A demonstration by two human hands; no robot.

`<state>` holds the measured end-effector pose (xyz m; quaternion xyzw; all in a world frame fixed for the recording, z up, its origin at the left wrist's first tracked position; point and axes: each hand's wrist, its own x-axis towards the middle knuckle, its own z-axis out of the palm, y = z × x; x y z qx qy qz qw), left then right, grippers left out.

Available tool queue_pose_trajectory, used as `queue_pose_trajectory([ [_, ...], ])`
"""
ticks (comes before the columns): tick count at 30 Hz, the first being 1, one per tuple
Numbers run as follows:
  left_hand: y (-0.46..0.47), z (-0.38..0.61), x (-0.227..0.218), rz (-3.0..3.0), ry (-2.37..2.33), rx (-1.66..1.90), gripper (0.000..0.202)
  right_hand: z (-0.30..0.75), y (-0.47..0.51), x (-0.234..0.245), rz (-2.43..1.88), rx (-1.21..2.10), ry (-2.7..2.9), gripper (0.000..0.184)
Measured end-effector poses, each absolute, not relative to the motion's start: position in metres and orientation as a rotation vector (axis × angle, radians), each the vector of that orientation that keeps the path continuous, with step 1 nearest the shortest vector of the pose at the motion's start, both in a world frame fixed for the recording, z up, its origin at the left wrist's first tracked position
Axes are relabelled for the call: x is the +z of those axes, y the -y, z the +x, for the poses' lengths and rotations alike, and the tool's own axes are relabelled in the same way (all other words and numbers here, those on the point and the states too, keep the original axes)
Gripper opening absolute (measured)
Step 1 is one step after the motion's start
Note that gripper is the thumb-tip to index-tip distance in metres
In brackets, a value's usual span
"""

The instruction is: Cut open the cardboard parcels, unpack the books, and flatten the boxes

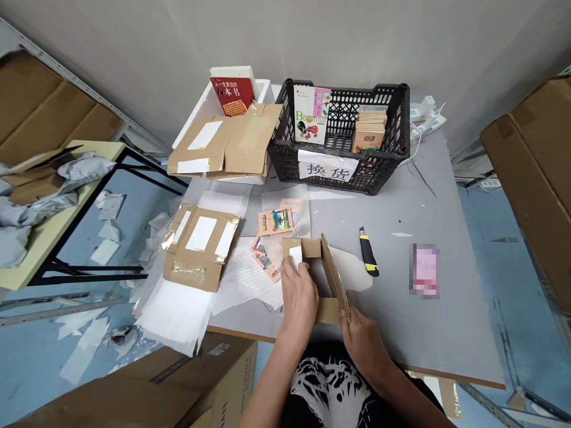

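A small open cardboard box stands on the grey table near its front edge. My left hand lies over the box's left wall, fingers curled on the cardboard beside a white label. My right hand grips the box's near right corner, where a flap stands upright. Small colourful picture books lie just behind and left of the box, on white sheets of paper.
A yellow-and-black utility knife lies right of the box. A black plastic crate with books stands at the back. Flattened cardboard mailers lie to the left, a large carton stands below the table edge, and a pink blurred item lies at right.
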<state>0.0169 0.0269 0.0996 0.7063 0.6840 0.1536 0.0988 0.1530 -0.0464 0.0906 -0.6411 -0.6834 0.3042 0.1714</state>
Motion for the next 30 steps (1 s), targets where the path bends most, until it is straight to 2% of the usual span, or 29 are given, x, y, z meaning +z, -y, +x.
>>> queue_pose_trajectory([
  [9,-0.050,0.007,0.105,2.017,-2.142,0.156,0.048,0.141,0.067,0.084,-1.705,1.088,1.868,0.055],
  [13,-0.055,0.001,0.104,2.032,-2.073,0.040,0.044,0.139,0.082,0.078,-1.665,1.261,1.753,0.055],
  [17,-0.051,-0.008,0.099,2.082,-1.983,0.059,0.046,0.139,0.091,0.074,-1.602,1.466,1.581,0.052],
  [21,-0.047,-0.016,0.095,2.094,-1.928,0.121,0.049,0.133,0.097,0.075,-1.625,1.512,1.498,0.050],
  [26,-0.043,-0.022,0.095,2.158,-1.893,0.018,0.059,0.142,0.096,0.090,-1.507,1.656,1.702,0.038],
  [29,-0.038,-0.025,0.095,2.317,-1.813,-0.058,0.062,0.177,0.073,0.090,-1.186,1.863,1.924,0.052],
  [30,-0.036,-0.026,0.094,2.378,-1.776,-0.078,0.062,0.192,0.061,0.085,-1.160,1.888,1.978,0.045],
])
